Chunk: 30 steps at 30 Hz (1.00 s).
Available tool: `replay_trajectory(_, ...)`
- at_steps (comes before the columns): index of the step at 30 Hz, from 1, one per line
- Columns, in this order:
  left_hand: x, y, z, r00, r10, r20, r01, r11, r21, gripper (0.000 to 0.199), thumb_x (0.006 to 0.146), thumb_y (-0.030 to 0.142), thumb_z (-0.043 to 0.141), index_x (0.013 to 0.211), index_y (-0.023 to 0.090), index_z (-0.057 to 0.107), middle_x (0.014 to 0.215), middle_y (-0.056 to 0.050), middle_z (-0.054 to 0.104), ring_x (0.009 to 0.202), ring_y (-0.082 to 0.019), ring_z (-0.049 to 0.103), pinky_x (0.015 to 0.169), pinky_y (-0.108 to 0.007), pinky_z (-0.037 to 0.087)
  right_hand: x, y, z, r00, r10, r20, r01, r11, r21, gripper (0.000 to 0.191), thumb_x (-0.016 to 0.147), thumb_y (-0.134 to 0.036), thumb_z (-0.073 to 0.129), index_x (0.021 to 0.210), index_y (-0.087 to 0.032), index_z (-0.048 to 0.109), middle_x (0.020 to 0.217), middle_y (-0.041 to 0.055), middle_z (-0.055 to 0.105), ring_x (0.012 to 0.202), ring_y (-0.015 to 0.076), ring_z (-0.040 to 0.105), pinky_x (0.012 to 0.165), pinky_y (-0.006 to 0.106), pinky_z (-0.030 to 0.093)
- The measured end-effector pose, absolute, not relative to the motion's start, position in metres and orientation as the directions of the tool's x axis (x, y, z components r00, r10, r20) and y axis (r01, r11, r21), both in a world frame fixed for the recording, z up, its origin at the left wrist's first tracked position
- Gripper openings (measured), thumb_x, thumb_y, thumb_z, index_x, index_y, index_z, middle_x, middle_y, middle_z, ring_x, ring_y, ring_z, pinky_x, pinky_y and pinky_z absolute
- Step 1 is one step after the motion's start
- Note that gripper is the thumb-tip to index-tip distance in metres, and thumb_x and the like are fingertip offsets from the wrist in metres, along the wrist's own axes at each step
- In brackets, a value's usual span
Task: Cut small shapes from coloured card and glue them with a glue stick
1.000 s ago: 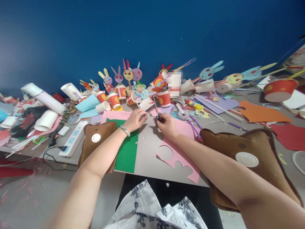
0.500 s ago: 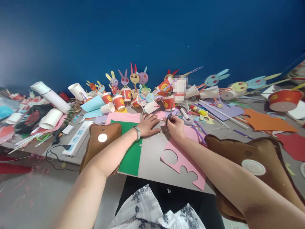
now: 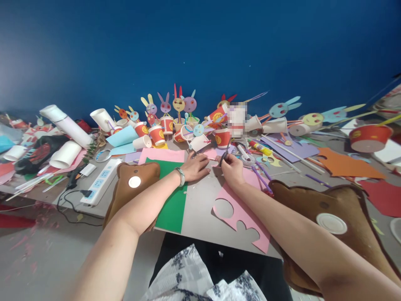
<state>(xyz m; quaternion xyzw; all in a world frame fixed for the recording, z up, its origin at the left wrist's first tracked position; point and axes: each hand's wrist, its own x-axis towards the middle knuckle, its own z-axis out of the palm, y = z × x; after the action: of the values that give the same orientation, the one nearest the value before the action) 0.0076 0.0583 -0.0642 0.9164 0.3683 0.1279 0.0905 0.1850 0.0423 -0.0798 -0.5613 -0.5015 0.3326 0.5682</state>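
Observation:
My left hand point(image 3: 194, 168), with a bangle on its wrist, lies palm down with fingers spread, over the table at the green sheet's point(image 3: 171, 209) right edge. Black-handled scissors point(image 3: 223, 158) are gripped in my right hand point(image 3: 232, 170), just to the right of it. A thin pale strip point(image 3: 212, 159) shows between the two hands; I cannot tell whether either one touches it. Beneath my right forearm is a pink sheet point(image 3: 241, 213) with round cutouts. More pink paper point(image 3: 163, 155) lies behind the green sheet.
Brown bear-shaped cushions point(image 3: 131, 196) flank my arms. Paper-cup rabbits point(image 3: 167, 124) crowd the back against the blue wall point(image 3: 200, 42). At left are a power strip point(image 3: 102, 182) and white paper tubes point(image 3: 66, 154). Purple paper point(image 3: 291, 146) and an orange sheet point(image 3: 347, 165) lie right.
The view has shifted slightly. My left hand's fingers have drawn together a little, and the scissors have turned slightly in my right hand.

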Motion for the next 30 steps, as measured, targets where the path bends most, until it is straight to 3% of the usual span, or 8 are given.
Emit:
replay_trajectory(5,0.006,0.059,-0.058,0.699,0.677,0.228,0.594,-0.729,0.341,0.031,0.096,0.033,0.041,0.097,0.018,0.069,0.115,-0.010,0.064,0.116,-0.023,0.055,0.114,-0.050,0.017,0.186,0.044,-0.082,0.284,0.935,0.210,0.203,0.155,-0.967,0.024,0.071,-0.041,0.063,0.068,-0.018,0.057,0.059,0.0000,0.056,0.054,0.0146,0.050,0.050,0.027,0.040)
replay_trajectory(10,0.005,0.060,-0.056,0.601,0.744,0.291,0.642,-0.667,0.379,0.033,0.095,0.036,0.043,0.080,0.017,0.066,0.079,-0.006,0.068,0.086,-0.020,0.063,0.107,-0.046,0.029,0.186,0.042,-0.082,0.294,0.916,0.273,0.277,0.192,-0.942,0.021,0.072,-0.040,0.061,0.070,-0.019,0.056,0.062,0.0007,0.057,0.059,0.0157,0.050,0.055,0.028,0.041)
replay_trajectory(13,0.005,0.062,-0.061,0.557,0.753,0.350,0.640,-0.657,0.397,0.025,0.094,0.029,0.043,0.099,0.016,0.063,0.097,-0.009,0.068,0.096,-0.021,0.061,0.098,-0.039,0.039,0.185,0.041,-0.080,0.289,0.908,0.304,0.314,0.210,-0.926,0.020,0.073,-0.038,0.060,0.069,-0.019,0.054,0.063,0.0005,0.056,0.061,0.0160,0.050,0.058,0.029,0.041)
replay_trajectory(15,0.004,0.064,-0.064,0.550,0.751,0.364,0.652,-0.659,0.374,0.027,0.093,0.024,0.043,0.114,0.015,0.058,0.119,-0.012,0.061,0.108,-0.023,0.057,0.095,-0.038,0.042,0.183,0.041,-0.079,0.282,0.901,0.328,0.354,0.220,-0.909,0.020,0.073,-0.037,0.060,0.068,-0.020,0.052,0.063,0.0004,0.055,0.061,0.0162,0.050,0.059,0.029,0.041)
replay_trajectory(17,0.004,0.065,-0.067,0.554,0.763,0.332,0.692,-0.644,0.326,0.033,0.092,0.022,0.043,0.122,0.015,0.054,0.126,-0.014,0.057,0.111,-0.025,0.054,0.095,-0.041,0.042,0.182,0.040,-0.079,0.268,0.896,0.355,0.396,0.234,-0.888,0.020,0.074,-0.036,0.059,0.065,-0.020,0.050,0.062,0.0004,0.053,0.062,0.0165,0.050,0.060,0.029,0.040)
replay_trajectory(22,0.001,0.068,-0.069,0.529,0.815,0.236,0.770,-0.578,0.271,0.031,0.089,0.031,0.050,0.116,0.017,0.058,0.112,-0.012,0.058,0.104,-0.028,0.053,0.092,-0.044,0.044,0.183,0.039,-0.080,0.199,0.896,0.398,0.485,0.262,-0.834,0.022,0.072,-0.032,0.058,0.059,-0.022,0.044,0.059,-0.0005,0.050,0.060,0.0157,0.046,0.059,0.029,0.038)
replay_trajectory(30,0.000,0.070,-0.073,0.471,0.847,0.248,0.742,-0.532,0.409,0.016,0.084,0.027,0.059,0.096,0.017,0.062,0.103,-0.009,0.057,0.099,-0.024,0.053,0.092,-0.043,0.045,0.182,0.039,-0.082,0.179,0.908,0.380,0.475,0.258,-0.842,0.024,0.073,-0.036,0.059,0.059,-0.022,0.046,0.054,-0.0015,0.049,0.056,0.0146,0.044,0.053,0.027,0.036)
